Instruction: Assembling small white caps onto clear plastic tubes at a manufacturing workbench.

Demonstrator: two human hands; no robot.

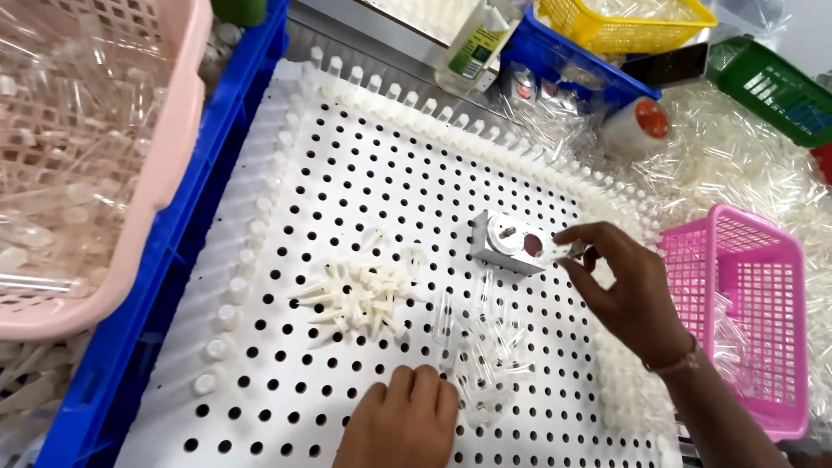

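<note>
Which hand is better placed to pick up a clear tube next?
Probably the left hand: it rests on the white board right beside the loose clear tubes. The right hand is up at the metal block, its fingers seemingly already pinching a tube.

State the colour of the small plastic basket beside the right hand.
Bright pink basket, clearest in the head view.

A matt white plastic perforated board [364, 191] carries a shiny, smooth metal block [507, 243], clear glossy plastic tubes [485, 347] and matt white plastic plugs [360, 299]. Beside it, a pink plastic mesh basket [763, 303].
</note>
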